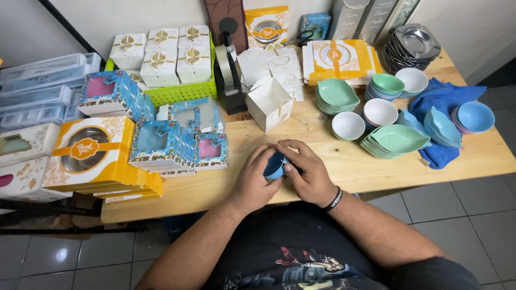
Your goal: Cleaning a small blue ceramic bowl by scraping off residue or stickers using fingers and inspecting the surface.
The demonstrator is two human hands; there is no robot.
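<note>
1. Blue bowl: you have it cupped between both hands at the near edge of the worktop, just in front of your body.
2. Your left hand wraps its left side and your right hand closes over the top and right, fingers curled onto the rim. Both are clamped on it, thumbs nearly meeting.
3. It looks small, light and rigid, probably moulded plastic like the stacked blue bowls to the right, though your fingers hide most of it, so I cannot be sure.
4. The surface seems smooth and a little glossy, so expect it to slip if you pinch only the rim.
5. The better hold is likely under the base with fingertips on opposite sides of the wall.
6. A white box stands open just beyond your hands, and blue window boxes lie to the left.
</note>
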